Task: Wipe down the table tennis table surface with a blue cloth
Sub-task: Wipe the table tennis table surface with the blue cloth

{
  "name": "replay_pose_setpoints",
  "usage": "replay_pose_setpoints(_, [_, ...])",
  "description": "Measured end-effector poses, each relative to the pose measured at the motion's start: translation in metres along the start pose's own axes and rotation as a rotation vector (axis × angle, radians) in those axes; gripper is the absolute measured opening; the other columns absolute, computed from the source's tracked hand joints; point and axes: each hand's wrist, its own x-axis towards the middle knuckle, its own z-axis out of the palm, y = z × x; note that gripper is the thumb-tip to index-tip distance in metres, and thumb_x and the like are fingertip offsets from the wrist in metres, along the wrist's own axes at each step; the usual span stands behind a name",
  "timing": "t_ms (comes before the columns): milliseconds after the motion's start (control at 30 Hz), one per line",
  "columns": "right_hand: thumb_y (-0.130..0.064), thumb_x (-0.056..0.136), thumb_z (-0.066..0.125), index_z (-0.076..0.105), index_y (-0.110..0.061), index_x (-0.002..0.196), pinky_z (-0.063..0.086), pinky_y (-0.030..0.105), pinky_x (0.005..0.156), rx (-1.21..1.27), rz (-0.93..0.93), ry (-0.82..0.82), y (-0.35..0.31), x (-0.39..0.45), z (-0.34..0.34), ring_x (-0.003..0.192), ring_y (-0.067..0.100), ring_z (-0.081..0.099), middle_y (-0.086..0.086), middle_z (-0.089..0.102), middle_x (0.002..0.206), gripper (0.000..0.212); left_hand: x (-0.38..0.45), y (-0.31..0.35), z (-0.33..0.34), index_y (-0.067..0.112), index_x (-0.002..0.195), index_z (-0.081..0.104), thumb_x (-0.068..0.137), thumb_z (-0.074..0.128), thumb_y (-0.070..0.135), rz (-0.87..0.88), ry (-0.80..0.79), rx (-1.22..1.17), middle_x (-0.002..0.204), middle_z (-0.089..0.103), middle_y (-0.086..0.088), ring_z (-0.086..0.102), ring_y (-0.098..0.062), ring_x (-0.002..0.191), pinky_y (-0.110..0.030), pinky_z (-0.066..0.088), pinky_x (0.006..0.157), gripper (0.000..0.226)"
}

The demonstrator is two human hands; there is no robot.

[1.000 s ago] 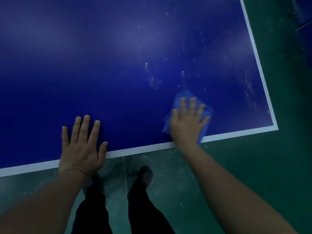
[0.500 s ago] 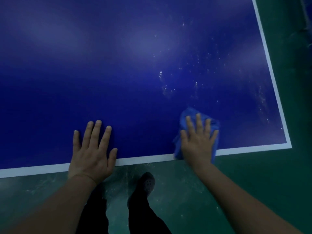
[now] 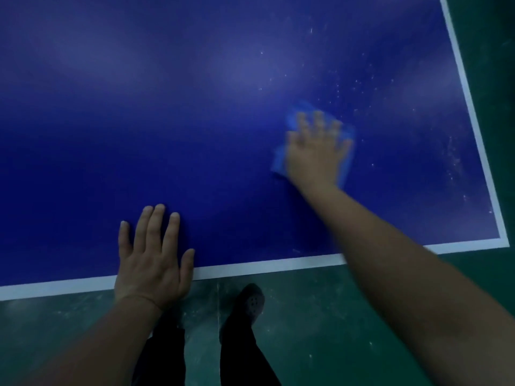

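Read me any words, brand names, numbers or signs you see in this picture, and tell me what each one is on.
None: no text can be read anywhere in the head view.
Table tennis table: plain blue surface with a white edge line and pale specks, no lettering or logo.
Blue cloth under the right hand: motion-blurred, no label visible.
Left hand and dark shoe: the shoe shows small holes, no marking.
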Motion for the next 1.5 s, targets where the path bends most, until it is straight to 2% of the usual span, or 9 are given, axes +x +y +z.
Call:
replay_pose_setpoints(100, [-0.055,0.103,0.018,0.013,-0.039,0.159,-0.001,0.065,0.118,0.064,0.446,-0.024,0.122,-0.007,-0.029,0.154,0.032,-0.001,-0.004,0.005,0.169,0.059,0.0,0.001,-0.001,-0.002,0.145,0.043,0.093,0.031,0.048,-0.003,-0.011,-0.001,0.155,0.032,-0.027,0.025,-0.042,0.146,-0.065,0.011,0.119,0.073])
replay_pose_setpoints(200, [-0.055,0.103,0.015,0.012,-0.037,0.16,-0.004,0.065,0.118,0.1,0.576,0.011,0.124,-0.022,-0.028,0.154,0.034,-0.002,-0.003,0.003,0.169,0.059,0.0,0.002,-0.002,-0.002,0.145,0.043,0.094,0.031,0.048,-0.003,-0.029,0.005,0.155,0.032,-0.026,0.025,-0.041,0.146,-0.065,0.011,0.119,0.073])
replay_pose_setpoints(267, [-0.053,0.104,0.022,0.015,-0.037,0.159,-0.002,0.065,0.118,0.077,0.382,0.028,0.074,-0.045,-0.01,0.154,0.034,0.001,-0.002,0.006,0.169,0.057,0.0,0.002,-0.002,-0.001,0.146,0.042,0.094,0.03,0.048,-0.007,-0.038,0.015,0.155,0.032,-0.026,0.024,-0.041,0.147,-0.065,0.011,0.119,0.073])
replay_pose_setpoints(367, [-0.052,0.102,0.03,0.027,-0.037,0.156,0.001,0.065,0.119,0.008,-0.273,-0.031,0.005,-0.125,0.015,0.154,0.034,0.008,-0.002,0.017,0.167,0.055,-0.001,0.002,-0.002,-0.001,0.147,0.042,0.094,0.029,0.049,-0.011,-0.045,0.024,0.156,0.03,-0.025,0.023,-0.04,0.148,-0.064,0.01,0.12,0.074])
replay_pose_setpoints(467, [-0.053,0.1,0.035,0.037,-0.036,0.152,0.012,0.067,0.118,-0.052,-0.586,-0.052,0.046,-0.155,0.018,0.152,0.032,0.018,-0.002,0.028,0.163,0.054,-0.001,0.002,-0.002,-0.001,0.147,0.042,0.094,0.029,0.049,-0.006,-0.031,0.005,0.156,0.031,-0.025,0.023,-0.041,0.148,-0.063,0.009,0.12,0.074])
replay_pose_setpoints(633, [-0.056,0.1,0.017,0.017,-0.037,0.159,0.002,0.063,0.12,-0.038,0.221,-0.055,0.176,-0.08,-0.017,0.155,0.029,0.003,-0.003,0.008,0.168,0.062,-0.002,0.001,-0.002,-0.001,0.147,0.04,0.094,0.03,0.049,-0.007,-0.026,-0.009,0.156,0.03,-0.025,0.021,-0.04,0.148,-0.062,0.006,0.121,0.073])
replay_pose_setpoints(767, [-0.054,0.103,0.018,0.012,-0.036,0.16,-0.002,0.066,0.118,0.078,0.521,0.007,0.139,-0.061,-0.02,0.154,0.034,-0.001,-0.001,0.005,0.169,0.06,-0.002,0.0,0.0,0.0,0.148,0.039,0.094,0.029,0.049,-0.004,-0.03,-0.007,0.157,0.029,-0.024,0.02,-0.04,0.149,-0.062,0.005,0.121,0.074])
replay_pose_setpoints(1000, [-0.056,0.101,0.028,0.029,-0.038,0.155,0.001,0.067,0.118,-0.094,-0.545,-0.086,0.019,-0.157,0.019,0.155,0.032,0.005,-0.003,0.018,0.167,0.057,-0.001,0.002,-0.002,0.003,0.15,0.035,0.095,0.026,0.052,-0.019,-0.049,-0.008,0.159,0.025,-0.021,0.017,-0.037,0.151,-0.061,0.007,0.121,0.074])
replay_pose_setpoints(1500, [-0.06,0.1,0.02,0.02,-0.04,0.157,-0.005,0.063,0.119,-0.105,-0.543,-0.125,-0.028,-0.033,0.004,0.155,0.028,-0.002,-0.006,0.01,0.168,0.061,0.088,-0.014,-0.021,0.005,0.147,0.043,0.094,0.031,0.044,0.006,-0.013,-0.147,0.16,0.032,-0.015,0.022,-0.03,0.15,-0.056,0.007,0.122,0.067])
